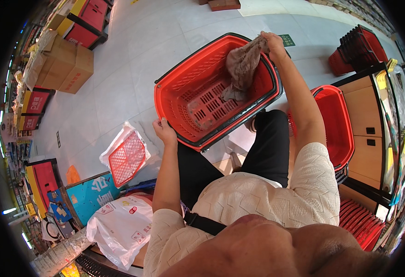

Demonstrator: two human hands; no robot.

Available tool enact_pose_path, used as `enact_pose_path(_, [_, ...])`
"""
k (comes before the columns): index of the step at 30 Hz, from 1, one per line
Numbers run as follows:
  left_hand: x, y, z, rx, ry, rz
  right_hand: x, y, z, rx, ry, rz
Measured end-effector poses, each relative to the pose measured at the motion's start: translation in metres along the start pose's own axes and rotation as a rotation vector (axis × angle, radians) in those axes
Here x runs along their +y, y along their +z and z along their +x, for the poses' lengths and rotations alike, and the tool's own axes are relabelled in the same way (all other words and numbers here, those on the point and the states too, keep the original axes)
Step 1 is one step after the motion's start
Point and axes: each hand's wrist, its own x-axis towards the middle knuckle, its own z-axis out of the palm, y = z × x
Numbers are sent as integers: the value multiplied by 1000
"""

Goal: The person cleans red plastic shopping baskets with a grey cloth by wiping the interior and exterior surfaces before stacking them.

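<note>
A red plastic shopping basket (pixel 185 78) with black handles rests across my knees, its open top facing me. My left hand (pixel 165 131) grips the near left corner of its rim. At the far right corner, my right hand (pixel 273 44) pinches one end of a grey-brown cloth (pixel 244 62). The cloth hangs down inside the basket, and its lower end lies on the slotted floor. Greyish smudges show on the basket's floor around the slots.
A second red basket (pixel 332 117) stands by my right side, before a wooden cabinet (pixel 361 121). Stacked baskets (pixel 358 52) are farther right. To the left are a red lattice tray (pixel 128 159), a white plastic bag (pixel 119 225) and a cardboard box (pixel 65 64).
</note>
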Motion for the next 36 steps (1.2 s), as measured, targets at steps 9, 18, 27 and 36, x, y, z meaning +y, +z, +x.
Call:
enact_pose_path(9, [2, -3, -1, -17, -32, -51, 59, 10, 42, 217, -216, 57])
enact_pose_path(18, [11, -3, -5, -25, -41, -91, 49, 58, 9, 178, -440, -1628])
enact_pose_path(27, [4, -3, 0, -79, -13, -57, 53, 69, 46, 23, -426, -1521])
enact_pose_path(36, [-3, -5, -1, -97, 28, -83, 82, 91, 62, -75, -710, -1395])
